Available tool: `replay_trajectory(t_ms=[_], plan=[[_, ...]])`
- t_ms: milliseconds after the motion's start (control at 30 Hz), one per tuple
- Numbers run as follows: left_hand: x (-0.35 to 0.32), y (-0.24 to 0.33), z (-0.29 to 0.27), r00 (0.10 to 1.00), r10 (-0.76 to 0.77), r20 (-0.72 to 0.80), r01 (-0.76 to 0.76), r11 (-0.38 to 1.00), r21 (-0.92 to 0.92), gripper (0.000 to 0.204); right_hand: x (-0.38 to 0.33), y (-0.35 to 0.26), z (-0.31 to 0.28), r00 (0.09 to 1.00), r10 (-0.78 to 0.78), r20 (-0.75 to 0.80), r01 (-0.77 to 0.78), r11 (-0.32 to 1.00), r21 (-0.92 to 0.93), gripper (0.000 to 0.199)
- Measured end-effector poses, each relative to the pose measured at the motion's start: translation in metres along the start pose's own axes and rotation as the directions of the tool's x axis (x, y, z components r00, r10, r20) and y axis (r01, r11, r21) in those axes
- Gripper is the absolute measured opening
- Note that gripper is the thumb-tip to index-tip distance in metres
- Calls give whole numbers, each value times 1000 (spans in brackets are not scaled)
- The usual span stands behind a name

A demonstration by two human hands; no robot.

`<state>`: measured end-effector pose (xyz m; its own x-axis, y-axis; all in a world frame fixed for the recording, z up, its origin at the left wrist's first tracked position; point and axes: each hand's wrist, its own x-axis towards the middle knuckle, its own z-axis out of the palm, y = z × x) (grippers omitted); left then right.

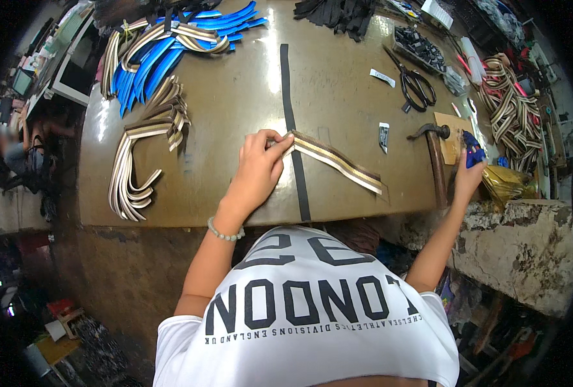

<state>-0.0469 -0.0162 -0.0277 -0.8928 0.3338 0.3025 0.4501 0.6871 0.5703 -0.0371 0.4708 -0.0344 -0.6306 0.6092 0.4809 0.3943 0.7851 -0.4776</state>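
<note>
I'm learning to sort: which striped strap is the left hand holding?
The single strap stretching right from the left hand; other striped straps lie bunched together.

open lane over the bench (218, 97) between the striped bundle (120, 174) and left hand (258, 160), room between the held strap (338, 160) and scissors (406, 75) broken by two flat pieces (383, 137), hammer (436, 169) between strap and right hand (471, 173)

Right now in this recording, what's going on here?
The person's left hand pinches one end of a striped strap at a black strip lying on the table. The right hand is at a dark-blue item near a hammer; whether its grip has closed is unclear. Other striped straps lie at left.
</note>
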Motion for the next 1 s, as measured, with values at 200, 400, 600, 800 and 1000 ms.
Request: replay_trajectory(t_ms=[200, 400, 600, 800, 1000], plan=[[0, -6, 6, 981, -146, -130, 106, 955, -278, 24, -25, -147, -35, 930, -91, 355, -143, 802, 581, 38], [0, -6, 7, 980, -149, -129, 115, 964, -240, 23, -79, -230, 4, 490, -692, 531, 220, 687, 692, 48], [0, -4, 5, 979, -146, -140, 108, 962, -252, 24, -77, -250, 23, 400, -682, 612, 288, 727, 623, 48], [-1, -5, 6, 980, -134, -150, 93, 964, -251, 24, -82, -248, 11, 361, -629, 688, 273, 777, 567, 45], [0, -7, 8, 980, -112, -167, 70, 969, -238, 23, -93, -240, -12, 271, -691, 670, 315, 721, 617, 46]])
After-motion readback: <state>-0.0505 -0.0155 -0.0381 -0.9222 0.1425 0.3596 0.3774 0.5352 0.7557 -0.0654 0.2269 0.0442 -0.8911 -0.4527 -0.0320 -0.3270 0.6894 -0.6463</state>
